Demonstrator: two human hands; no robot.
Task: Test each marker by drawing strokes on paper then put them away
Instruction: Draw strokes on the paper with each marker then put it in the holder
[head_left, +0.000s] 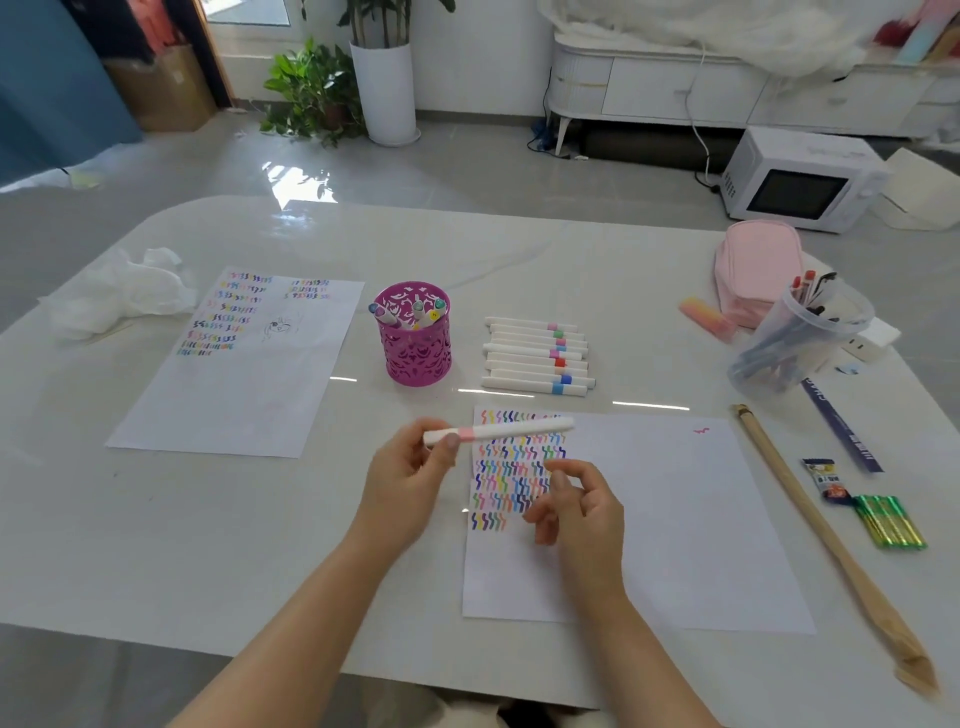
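Note:
My left hand pinches a white marker with a pink band, capped and held level above the top of the near paper. That sheet carries rows of coloured squiggles at its left and one pink mark at the top right. My right hand hovers over the squiggles with loosely curled fingers, holding nothing. Several white markers lie in a row behind the paper. A magenta cut-out pen cup to their left holds three markers.
A second paper with squiggles lies at left, crumpled tissue beyond it. At right are a pink pouch, a clear tub of pens, a long wooden stick, a ruler, and green sticks.

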